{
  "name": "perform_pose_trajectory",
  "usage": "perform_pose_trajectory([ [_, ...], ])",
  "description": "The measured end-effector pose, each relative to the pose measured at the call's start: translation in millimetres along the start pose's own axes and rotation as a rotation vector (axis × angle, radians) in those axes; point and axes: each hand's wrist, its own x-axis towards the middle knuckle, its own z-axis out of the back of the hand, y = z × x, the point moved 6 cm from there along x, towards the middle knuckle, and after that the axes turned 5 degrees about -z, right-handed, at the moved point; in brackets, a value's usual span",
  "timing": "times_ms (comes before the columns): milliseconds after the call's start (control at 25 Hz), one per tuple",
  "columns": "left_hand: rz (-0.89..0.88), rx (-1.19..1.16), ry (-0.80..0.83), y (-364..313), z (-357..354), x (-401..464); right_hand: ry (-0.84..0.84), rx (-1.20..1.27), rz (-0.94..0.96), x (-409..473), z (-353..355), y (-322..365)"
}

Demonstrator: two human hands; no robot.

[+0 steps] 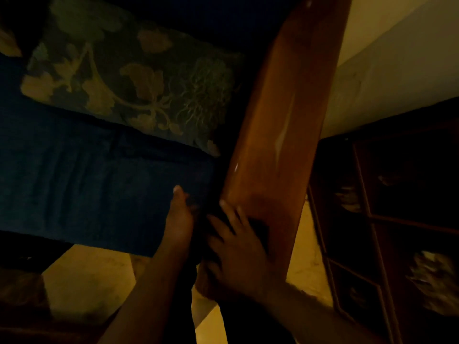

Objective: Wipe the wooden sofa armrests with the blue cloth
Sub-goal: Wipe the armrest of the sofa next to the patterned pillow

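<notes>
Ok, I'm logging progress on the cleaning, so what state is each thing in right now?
Armrest: glossy, streaked.
Cloth: pressed flat on armrest under right hand.
Left hand: at seat cushion edge, holding nothing visible.
Patterned pillow: lying on the seat.

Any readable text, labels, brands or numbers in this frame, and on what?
None. No lettering shows on the armrest, the patterned cushion, the seat or the dark cabinet. The frame is dim and blurred, so any small print would be lost.
</notes>
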Motion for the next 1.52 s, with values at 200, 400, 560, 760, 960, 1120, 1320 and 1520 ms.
perform_pose_trajectory([
  [200,-0.104,0.226,0.113,-9.3,-36.6,12.7,-0.439,0.201,-0.062,13.1,33.6,-55.0],
  [400,-0.307,0.445,0.111,-57.7,-99.9,30.8,-0.554,0.156,-0.183,156.6,122.9,-201.7],
  [560,-0.378,0.46,0.053,-95.6,-143.9,42.8,-0.54,0.419,-0.66,221.6,163.1,-320.5],
  [760,-0.328,0.461,-0.199,-135.8,-167.0,74.5,-0.637,0.897,-0.927,258.2,188.1,-401.5],
  [960,-0.29,0.49,-0.379,-129.8,-159.7,79.8,-0.393,1.38,-0.749,293.7,210.2,-449.0],
  [1120,-0.258,0.511,-0.428,-135.1,-166.6,71.6,-0.423,1.398,-0.699,278.3,180.6,-416.9],
  [1320,-0.244,0.526,-0.434,-143.3,-167.0,74.8,-0.218,1.512,-0.583,343.3,232.3,-462.8],
  [1520,-0.27,0.514,-0.444,-140.7,-167.8,71.8,-0.576,1.137,-0.722,328.9,226.4,-473.6],
])
